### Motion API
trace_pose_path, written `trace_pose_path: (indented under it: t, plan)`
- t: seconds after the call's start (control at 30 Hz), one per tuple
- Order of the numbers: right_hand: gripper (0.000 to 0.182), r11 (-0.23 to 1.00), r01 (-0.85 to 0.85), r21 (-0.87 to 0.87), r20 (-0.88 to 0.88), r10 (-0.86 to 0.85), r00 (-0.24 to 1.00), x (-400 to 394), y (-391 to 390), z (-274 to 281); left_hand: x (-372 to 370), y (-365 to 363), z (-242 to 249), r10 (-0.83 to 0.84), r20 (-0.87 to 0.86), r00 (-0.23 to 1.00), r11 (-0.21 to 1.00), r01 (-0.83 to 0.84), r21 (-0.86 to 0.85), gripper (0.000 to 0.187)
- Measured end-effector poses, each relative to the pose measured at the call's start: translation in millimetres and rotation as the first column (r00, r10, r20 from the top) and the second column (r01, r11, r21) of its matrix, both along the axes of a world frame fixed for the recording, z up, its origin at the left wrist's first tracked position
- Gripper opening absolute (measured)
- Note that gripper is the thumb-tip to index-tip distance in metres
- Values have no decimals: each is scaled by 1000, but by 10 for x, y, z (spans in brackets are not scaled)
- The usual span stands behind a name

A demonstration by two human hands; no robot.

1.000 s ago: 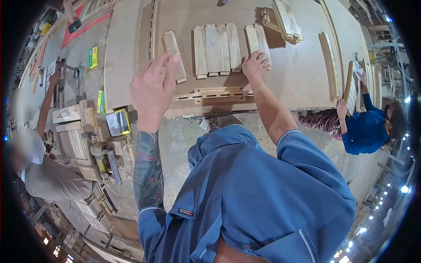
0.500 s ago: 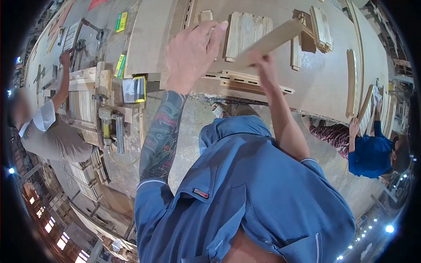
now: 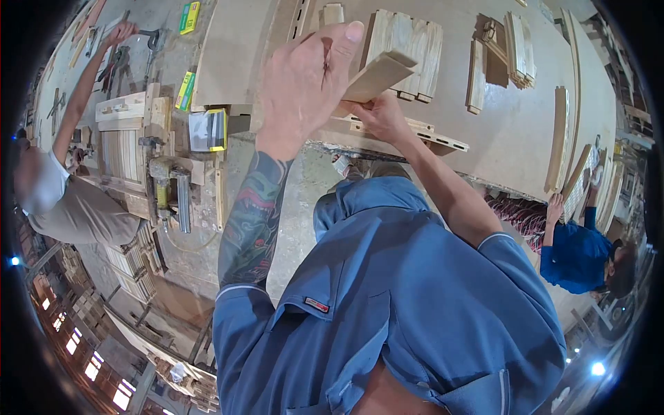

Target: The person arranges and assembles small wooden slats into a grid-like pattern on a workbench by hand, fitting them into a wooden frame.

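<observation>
My right hand (image 3: 380, 119) grips a short, flat wooden slat (image 3: 382, 73) near its lower end. The slat slants up over the table edge, its near end close beside my left hand (image 3: 304, 81). My left hand is raised over the table with its fingers curled and its thumb stretched upward; I cannot tell what is in its hidden palm. Behind the slat, several pale wooden boards (image 3: 423, 59) lie side by side on the large table (image 3: 443, 131). A small wood block (image 3: 333, 14) lies just beyond my left hand.
A slotted rail (image 3: 443, 141) runs along the table's near edge. To the right lie a single wood strip (image 3: 476, 76) and a stack of slats (image 3: 520, 50). A co-worker in blue (image 3: 577, 252) is at the right; another person (image 3: 83, 207) reaches over a bench at the left.
My right hand has moved left with the slat, bringing it beside my left hand, which has barely moved. The person at the left has stretched an arm farther away.
</observation>
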State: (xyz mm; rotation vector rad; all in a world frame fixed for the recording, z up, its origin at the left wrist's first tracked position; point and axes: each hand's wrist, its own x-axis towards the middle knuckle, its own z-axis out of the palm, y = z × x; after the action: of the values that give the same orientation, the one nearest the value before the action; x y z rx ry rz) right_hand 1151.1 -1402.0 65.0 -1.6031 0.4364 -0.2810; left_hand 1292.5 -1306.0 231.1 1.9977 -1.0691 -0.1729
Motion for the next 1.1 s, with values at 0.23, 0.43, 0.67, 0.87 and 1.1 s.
trace_pose_path:
  t: [0.23,0.43,0.67,0.87,1.1]
  plan:
    - [31,924,-22,-383,3,25,1000,-3,230,70,25,19,43,-24,-98,995,1000,25,14,55]
    - [40,858,-167,-485,-96,138,986,-70,53,83,-78,-2,97,-126,204,971,981,91,173,45]
    - [43,372,73,-925,-139,-514,847,1020,-278,-696,-154,-40,31,-186,168,968,946,130,297,29]
    - [36,751,75,-657,-471,-485,737,1067,-248,-414,-157,-19,24,-175,153,973,959,133,251,30]
    - [32,980,186,69,-3,-187,982,-173,-384,91,-137,22,-60,-160,135,978,973,132,190,31]
